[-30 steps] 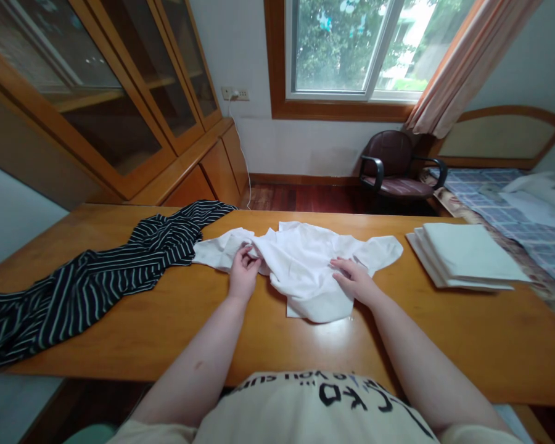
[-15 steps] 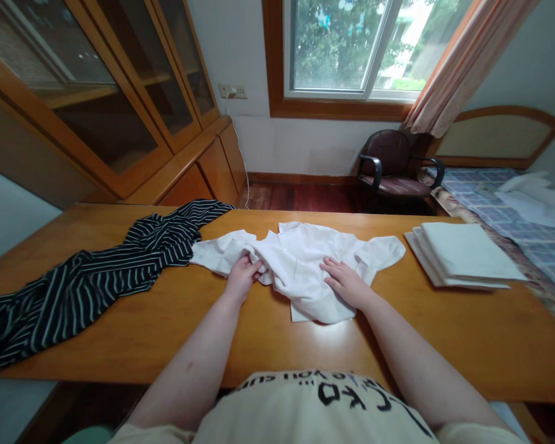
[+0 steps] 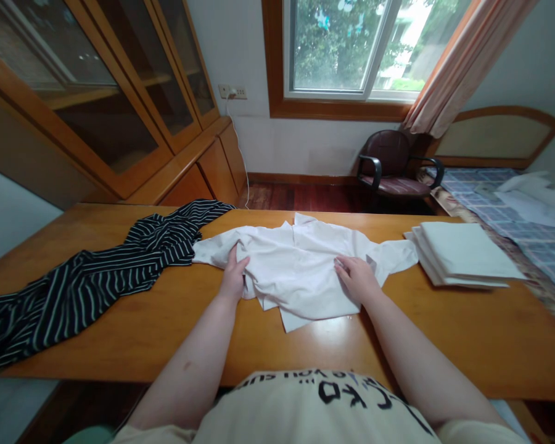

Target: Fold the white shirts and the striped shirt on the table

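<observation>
A white shirt [image 3: 300, 265] lies on the wooden table [image 3: 176, 345] in front of me, its collar at the far side and its sleeves stretched out to both sides. My left hand [image 3: 234, 274] pinches the shirt's left side below the sleeve, thumb and fingers closed on the cloth. On the opposite side my right hand [image 3: 357, 277] has its fingers curled onto the fabric, gripping an edge near the right sleeve. Folds run across the shirt's front, and its lower hem hangs unevenly toward me.
Black-and-white striped clothing [image 3: 106, 271] stretches over the table's left part, touching the white left cuff. A stack of folded white cloth or sheets [image 3: 467, 253] sits at the right, close to the right cuff. Beyond stand a chair [image 3: 391, 163], a cabinet [image 3: 166, 142] and a bed [image 3: 499, 191].
The shirt has been spread wider and flatter, its bunched left side opened out. My left hand moved slightly left; my right moved slightly right and went from lying flat to gripping cloth.
</observation>
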Demonstrator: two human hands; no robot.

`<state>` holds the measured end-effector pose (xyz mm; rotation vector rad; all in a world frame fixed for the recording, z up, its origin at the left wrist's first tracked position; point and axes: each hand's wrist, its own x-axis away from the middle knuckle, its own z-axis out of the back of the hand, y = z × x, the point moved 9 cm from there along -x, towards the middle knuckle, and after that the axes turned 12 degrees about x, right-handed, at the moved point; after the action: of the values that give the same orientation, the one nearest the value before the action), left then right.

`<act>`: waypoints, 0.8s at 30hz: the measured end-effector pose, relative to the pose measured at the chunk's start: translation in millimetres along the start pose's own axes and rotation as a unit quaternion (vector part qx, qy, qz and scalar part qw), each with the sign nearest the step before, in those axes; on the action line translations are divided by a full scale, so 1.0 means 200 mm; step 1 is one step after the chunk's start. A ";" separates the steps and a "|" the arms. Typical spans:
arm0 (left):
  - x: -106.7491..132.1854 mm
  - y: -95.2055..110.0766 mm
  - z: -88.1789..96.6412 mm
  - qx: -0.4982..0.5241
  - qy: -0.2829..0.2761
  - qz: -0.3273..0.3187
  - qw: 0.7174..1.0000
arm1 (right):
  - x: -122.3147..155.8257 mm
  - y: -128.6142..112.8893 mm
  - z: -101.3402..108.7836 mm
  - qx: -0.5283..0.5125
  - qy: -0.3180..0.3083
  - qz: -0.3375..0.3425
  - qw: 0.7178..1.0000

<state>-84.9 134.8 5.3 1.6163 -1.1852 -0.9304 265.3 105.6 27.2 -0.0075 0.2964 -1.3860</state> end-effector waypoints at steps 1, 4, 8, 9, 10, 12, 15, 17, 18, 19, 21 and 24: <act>0.01 -0.01 -0.03 -0.036 -0.037 0.012 0.999 | 0.00 0.00 0.02 0.010 0.020 0.001 1.000; 0.03 -0.04 -0.10 -0.174 -0.105 0.025 0.979 | 0.01 -0.05 0.01 0.032 0.022 0.038 0.999; 0.01 -0.04 -0.08 -0.286 -0.099 0.028 0.953 | 0.01 -0.06 -0.09 0.056 -0.046 0.042 0.996; -0.01 -0.03 -0.06 -0.295 -0.089 0.025 0.951 | 0.01 -0.04 -0.10 0.063 -0.055 0.028 0.996; -0.02 -0.01 -0.04 -0.299 -0.074 0.022 0.951 | 0.01 -0.02 -0.11 0.071 -0.061 0.014 0.996; -0.04 0.01 0.03 -0.309 -0.029 0.029 0.950 | 0.00 0.01 -0.12 0.084 -0.064 -0.011 0.994; -0.04 0.06 0.13 -0.353 0.043 0.049 0.933 | -0.01 0.04 -0.11 0.101 -0.055 -0.027 0.993; -0.02 0.14 0.14 -0.397 0.077 0.000 0.915 | -0.01 0.04 -0.07 0.112 -0.030 -0.028 0.993; 0.00 0.20 0.12 -0.420 0.088 -0.052 0.902 | 0.00 0.03 -0.04 0.119 -0.011 -0.030 0.992; 0.03 0.26 0.07 -0.445 0.089 -0.113 0.884 | 0.01 0.01 -0.01 0.125 0.010 -0.033 0.992; 0.11 0.33 -0.07 -0.497 0.040 -0.227 0.837 | 0.02 -0.02 0.05 0.135 0.039 -0.038 0.989; 0.21 0.23 -0.32 -0.564 -0.150 -0.266 0.767 | 0.03 -0.06 0.04 0.138 0.007 -0.040 0.990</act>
<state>-29.1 103.1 65.8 0.7581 -0.1169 -1.8445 256.8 96.7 35.2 0.2217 0.1139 -1.4976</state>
